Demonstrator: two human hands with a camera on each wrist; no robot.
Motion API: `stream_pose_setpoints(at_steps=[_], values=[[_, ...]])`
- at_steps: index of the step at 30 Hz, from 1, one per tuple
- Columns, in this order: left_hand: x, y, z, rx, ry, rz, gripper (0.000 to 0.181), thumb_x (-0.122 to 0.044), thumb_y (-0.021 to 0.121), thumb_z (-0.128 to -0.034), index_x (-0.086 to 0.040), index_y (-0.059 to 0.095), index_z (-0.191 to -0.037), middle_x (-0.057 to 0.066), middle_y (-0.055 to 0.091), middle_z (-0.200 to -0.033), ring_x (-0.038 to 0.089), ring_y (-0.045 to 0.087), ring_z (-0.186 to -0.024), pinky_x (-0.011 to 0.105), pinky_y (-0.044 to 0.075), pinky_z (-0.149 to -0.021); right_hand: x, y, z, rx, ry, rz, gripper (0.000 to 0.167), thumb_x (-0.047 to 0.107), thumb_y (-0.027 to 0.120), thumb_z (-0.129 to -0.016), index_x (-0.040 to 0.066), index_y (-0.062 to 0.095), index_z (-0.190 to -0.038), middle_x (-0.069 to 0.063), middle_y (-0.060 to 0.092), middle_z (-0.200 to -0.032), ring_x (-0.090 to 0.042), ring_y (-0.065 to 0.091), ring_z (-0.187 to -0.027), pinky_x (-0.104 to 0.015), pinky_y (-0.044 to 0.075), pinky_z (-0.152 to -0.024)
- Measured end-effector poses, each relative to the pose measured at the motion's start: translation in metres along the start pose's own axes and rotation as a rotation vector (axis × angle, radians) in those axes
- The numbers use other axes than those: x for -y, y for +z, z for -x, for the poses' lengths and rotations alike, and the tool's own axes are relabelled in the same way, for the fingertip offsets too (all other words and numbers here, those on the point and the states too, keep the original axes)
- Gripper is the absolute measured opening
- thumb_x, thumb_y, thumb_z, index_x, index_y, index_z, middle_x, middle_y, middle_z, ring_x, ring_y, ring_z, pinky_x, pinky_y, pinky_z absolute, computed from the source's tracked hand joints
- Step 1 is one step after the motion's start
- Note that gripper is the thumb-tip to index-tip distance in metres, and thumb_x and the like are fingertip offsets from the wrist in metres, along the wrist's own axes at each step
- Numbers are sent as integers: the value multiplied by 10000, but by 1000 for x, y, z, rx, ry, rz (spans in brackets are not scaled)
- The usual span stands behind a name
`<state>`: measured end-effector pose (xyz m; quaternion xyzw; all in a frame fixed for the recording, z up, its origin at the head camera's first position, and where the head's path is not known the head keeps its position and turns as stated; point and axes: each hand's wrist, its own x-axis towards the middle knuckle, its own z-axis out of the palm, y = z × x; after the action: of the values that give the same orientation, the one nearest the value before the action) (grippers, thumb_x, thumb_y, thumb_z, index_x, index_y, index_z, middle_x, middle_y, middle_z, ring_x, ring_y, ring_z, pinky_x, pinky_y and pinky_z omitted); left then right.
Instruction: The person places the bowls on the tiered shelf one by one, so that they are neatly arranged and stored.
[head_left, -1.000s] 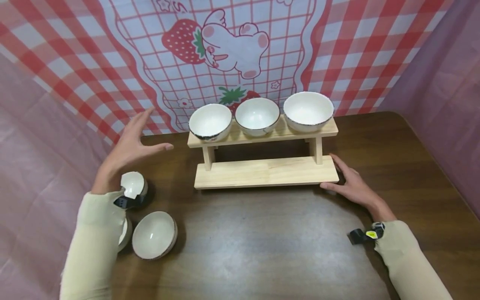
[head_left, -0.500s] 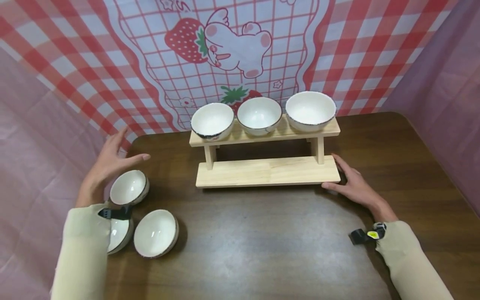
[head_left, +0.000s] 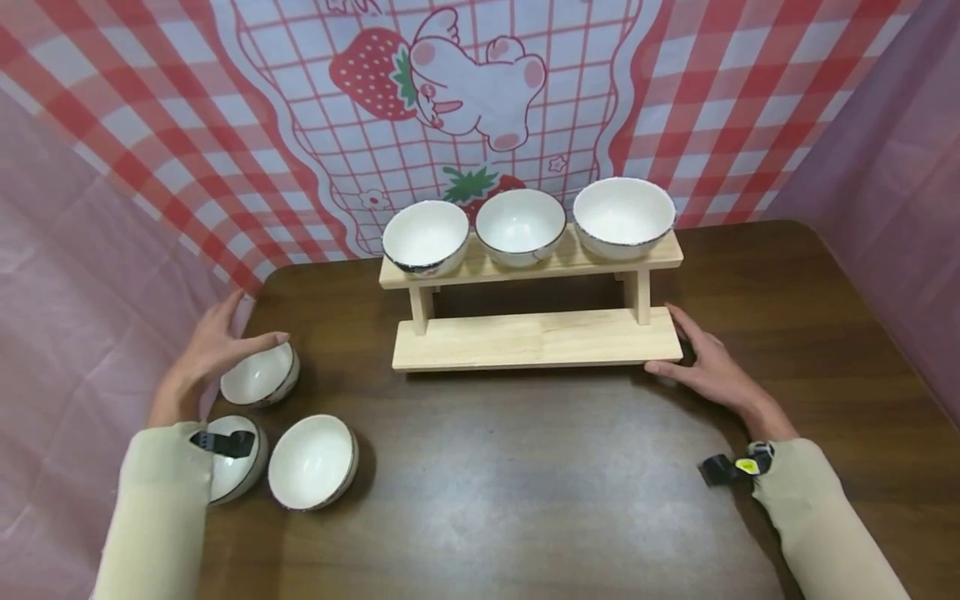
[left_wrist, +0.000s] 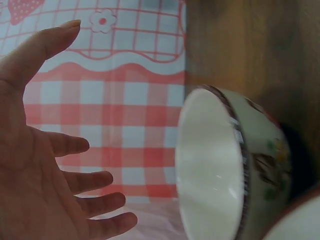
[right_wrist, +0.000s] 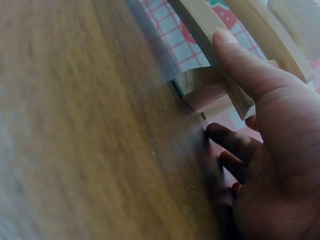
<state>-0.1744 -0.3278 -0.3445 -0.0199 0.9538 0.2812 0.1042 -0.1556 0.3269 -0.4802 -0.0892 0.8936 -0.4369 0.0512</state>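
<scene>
My left hand (head_left: 206,350) is over the far bowl (head_left: 262,377) at the left, thumb spread from the fingers. In the left wrist view the hand (left_wrist: 42,170) holds nothing, and the flower-patterned bowl (left_wrist: 210,165) is beside it, apart from the fingertips. My right hand (head_left: 708,371) grips the right end of the lower board of a two-tier wooden stand (head_left: 525,340), thumb at its front edge. The right wrist view shows this hand's (right_wrist: 290,130) thumb on the board (right_wrist: 200,17). Three white bowls (head_left: 426,237) (head_left: 521,225) (head_left: 624,215) sit upright along the upper board.
Two more white bowls, one partly behind the left wrist strap (head_left: 243,477) and one to its right (head_left: 311,462), stand on the brown table (head_left: 510,483). A red-checked cloth (head_left: 720,83) hangs behind the stand, with pink cloth (head_left: 67,333) at the left.
My left hand has moved left and nearer, down to the far left bowl, uncovering more of the bowls there. The right hand keeps its grip on the stand's end.
</scene>
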Motion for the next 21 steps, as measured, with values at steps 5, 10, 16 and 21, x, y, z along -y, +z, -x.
stream_pose_setpoints(at_steps=[5, 10, 16, 21], values=[[10, 6, 1, 64, -83, 28, 1149, -518, 692, -870, -166, -124, -1599, 336, -95, -1636, 561, -45, -1504, 770, 110, -1138, 1, 0, 0, 0, -2, 0, 1018, 273, 798, -856, 131, 138, -1618, -274, 307, -1602, -473, 292, -1443, -649, 238, -1130], [13, 10, 3, 73, -104, 38, 1167, -501, 710, -858, -182, -136, -1595, 347, -137, -1623, 582, -104, -1488, 786, 73, -1129, 1, 0, 0, 2, 6, 1, 1021, 279, 799, -855, 125, 137, -1617, -282, 307, -1600, -484, 288, -1450, -667, 234, -1133], [17, 14, 3, 97, -138, -2, 1218, -546, 729, -829, -226, -172, -1583, 351, -147, -1617, 632, -89, -1457, 818, 94, -1091, 2, 0, 0, 3, 8, -3, 1025, 283, 798, -856, 131, 131, -1619, -274, 302, -1605, -474, 284, -1454, -659, 228, -1143], [24, 17, 3, 124, -170, -21, 1232, -568, 727, -821, -241, -193, -1573, 356, -128, -1617, 653, -54, -1441, 822, 121, -1078, 2, -2, 0, 13, 11, -6, 1027, 283, 794, -860, 126, 120, -1620, -287, 282, -1609, -497, 261, -1466, -698, 217, -1144]])
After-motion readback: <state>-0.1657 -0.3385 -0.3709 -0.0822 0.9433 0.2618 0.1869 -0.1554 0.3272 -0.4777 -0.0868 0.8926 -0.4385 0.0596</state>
